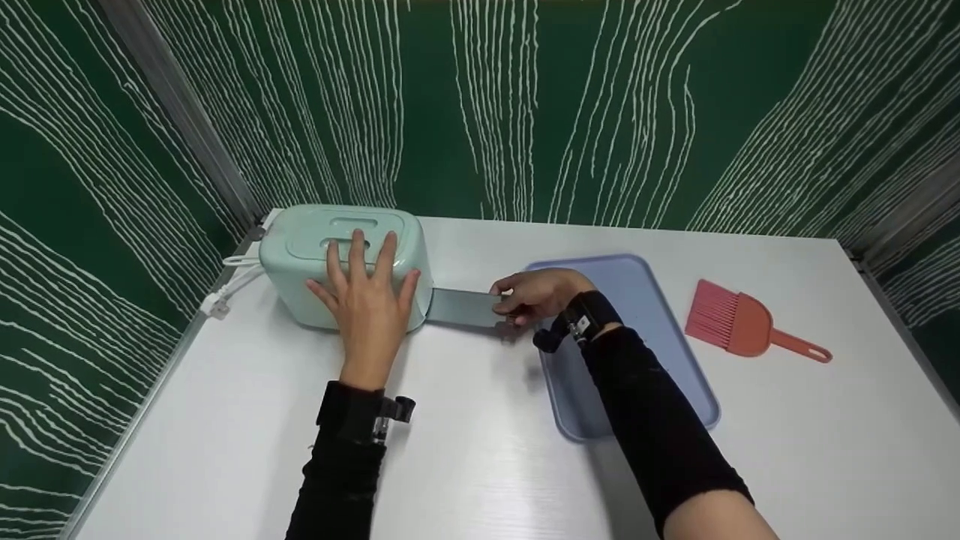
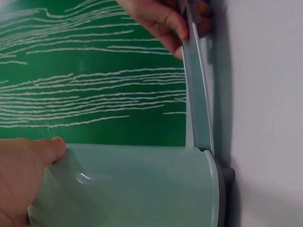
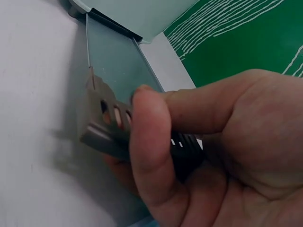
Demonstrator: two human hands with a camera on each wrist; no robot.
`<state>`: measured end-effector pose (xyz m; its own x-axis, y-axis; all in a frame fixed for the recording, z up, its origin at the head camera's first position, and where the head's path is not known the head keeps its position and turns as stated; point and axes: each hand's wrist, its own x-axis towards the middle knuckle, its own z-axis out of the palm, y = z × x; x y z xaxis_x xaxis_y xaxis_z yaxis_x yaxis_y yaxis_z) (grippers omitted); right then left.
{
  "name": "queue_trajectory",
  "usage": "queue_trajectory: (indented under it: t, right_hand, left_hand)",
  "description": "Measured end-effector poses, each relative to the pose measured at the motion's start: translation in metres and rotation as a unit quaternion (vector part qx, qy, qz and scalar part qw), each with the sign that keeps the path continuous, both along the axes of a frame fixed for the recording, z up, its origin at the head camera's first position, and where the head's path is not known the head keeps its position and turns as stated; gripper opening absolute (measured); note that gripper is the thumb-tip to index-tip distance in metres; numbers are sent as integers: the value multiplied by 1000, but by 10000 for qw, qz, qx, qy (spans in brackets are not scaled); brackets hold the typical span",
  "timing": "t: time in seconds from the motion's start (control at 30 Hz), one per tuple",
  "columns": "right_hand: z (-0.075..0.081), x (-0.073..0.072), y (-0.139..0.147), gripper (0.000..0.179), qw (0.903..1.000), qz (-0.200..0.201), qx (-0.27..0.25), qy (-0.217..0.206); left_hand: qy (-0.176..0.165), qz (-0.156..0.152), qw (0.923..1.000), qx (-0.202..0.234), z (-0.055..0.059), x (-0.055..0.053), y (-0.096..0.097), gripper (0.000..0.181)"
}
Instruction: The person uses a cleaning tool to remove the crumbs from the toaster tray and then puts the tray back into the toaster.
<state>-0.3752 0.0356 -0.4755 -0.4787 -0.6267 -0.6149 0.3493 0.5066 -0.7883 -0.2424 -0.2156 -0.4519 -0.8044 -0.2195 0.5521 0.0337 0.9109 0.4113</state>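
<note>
A mint-green toaster (image 1: pixel 300 289) stands at the back left of the table. My left hand (image 1: pixel 367 307) rests on its top and front edge, the fingers straight and spread over the slotted lid. Out of the toaster's right end sticks a long, flat crumb tray (image 1: pixel 461 306), its inner end hidden inside the body. My right hand (image 1: pixel 544 292) grips the outer end of this tray. The right wrist view shows thumb and fingers round the tray's dark, slotted end piece (image 3: pixel 111 113). In the left wrist view the tray (image 2: pixel 198 94) runs straight out from the toaster's base.
Below the right forearm lies a shallow blue-purple tray (image 1: pixel 577 405). A red dustpan-shaped brush (image 1: pixel 750 326) with pink bristles is farther right. The toaster's white cord and plug (image 1: pixel 216 304) lie at the left table edge. Green panels with white lines (image 1: pixel 562 112) stand behind.
</note>
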Motion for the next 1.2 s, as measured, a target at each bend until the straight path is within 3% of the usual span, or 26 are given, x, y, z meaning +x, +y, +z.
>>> queue_trajectory:
  t: [0.47,0.9,1.2]
  right_hand:
    - [1,2,6,9,9998,-122,-23,-123]
    - [1,4,-13,17,9996,-253,15,117]
    - [-5,14,-27,22,9923,-1027,-164,672]
  left_hand:
    - [-261,40,9996,31,2,-1,2,60]
    - [-13,10,10000,-26,1,0,2,59]
    - [30,22,10000,-82,1,-1,1,60]
